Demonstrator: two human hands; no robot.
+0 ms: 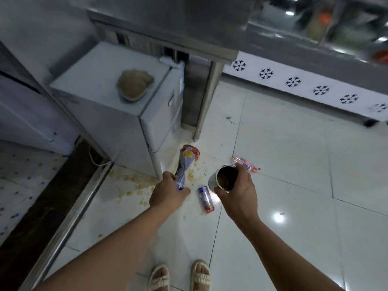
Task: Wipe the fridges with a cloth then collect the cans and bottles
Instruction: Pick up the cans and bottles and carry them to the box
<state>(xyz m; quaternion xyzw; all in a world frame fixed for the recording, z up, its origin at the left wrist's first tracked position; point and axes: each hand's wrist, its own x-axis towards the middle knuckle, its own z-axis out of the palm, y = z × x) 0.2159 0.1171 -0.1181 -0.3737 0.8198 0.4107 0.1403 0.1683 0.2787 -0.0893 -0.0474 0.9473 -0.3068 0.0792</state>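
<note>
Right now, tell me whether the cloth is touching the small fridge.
Touching. The head view shows the bunched cloth resting directly on the flat top of the small fridge, with no gap under it.

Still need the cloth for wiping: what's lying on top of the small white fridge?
A crumpled brownish cloth sits alone on the small white fridge, toward its door edge. Whatever is beneath the cloth is covered.
</note>
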